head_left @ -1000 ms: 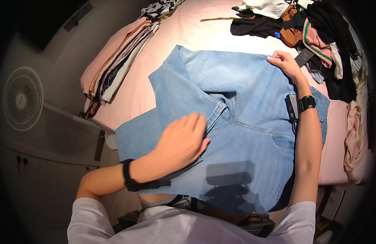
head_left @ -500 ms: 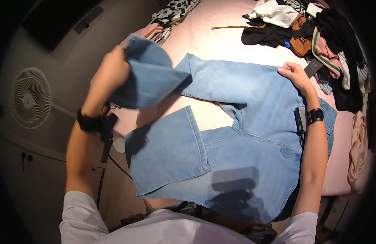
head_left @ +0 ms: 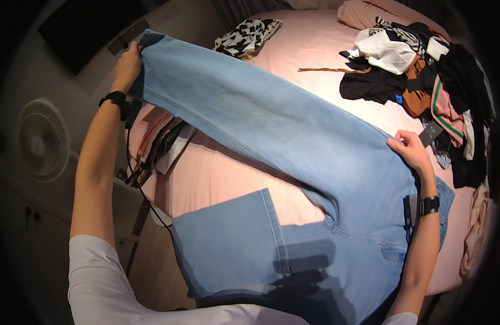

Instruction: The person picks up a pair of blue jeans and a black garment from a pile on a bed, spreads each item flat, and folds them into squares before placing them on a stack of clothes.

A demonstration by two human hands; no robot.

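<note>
A pair of light blue jeans (head_left: 250,114) lies spread in front of me over the bed's near edge. My left hand (head_left: 129,66) is closed on the hem of the far leg, holding it up and out at the far left, so that leg stretches taut. With fingers pinched, my right hand (head_left: 411,147) grips the jeans' outer edge at the upper thigh. Nearer me, the other leg is folded back on itself, its hem lying across the denim. The waistband, at the right, is partly hidden behind my right forearm.
On the pink bed sheet (head_left: 293,46) a heap of mixed clothes (head_left: 417,70) lies at the far right. Folded black-and-white patterned fabric (head_left: 247,38) is at the back, with a folded stack (head_left: 152,135) under the raised leg. A round fan (head_left: 41,140) stands at left.
My left hand has moved up and away to the left, pulling the bunched leg out straight. The right hand keeps its hold on the jeans. My view has shifted slightly.
</note>
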